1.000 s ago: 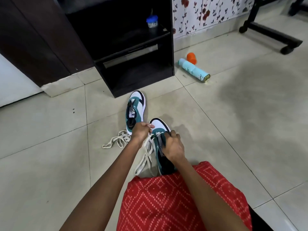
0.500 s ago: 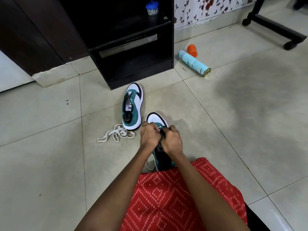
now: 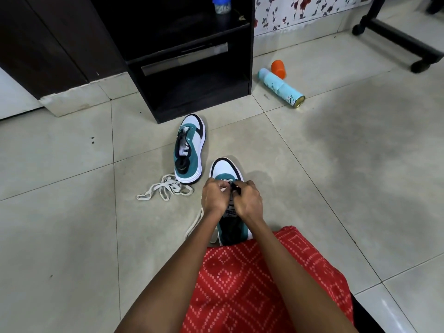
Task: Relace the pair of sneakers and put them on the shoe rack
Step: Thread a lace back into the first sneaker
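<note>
As sneaker (image 3: 189,150) fronts rack (image 3: 185,60), lace (image 3: 168,186) beside

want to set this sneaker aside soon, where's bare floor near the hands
Bare tiles: right of the near sneaker toward the spray can, and left of the loose lace. Crowded: between near sneaker and far sneaker, and beside the left hand where the trailing lace lies.

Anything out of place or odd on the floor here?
Yes: a teal spray can lies on its side, an orange cap beside it. A loose lace lies tangled by the unlaced sneaker.
</note>
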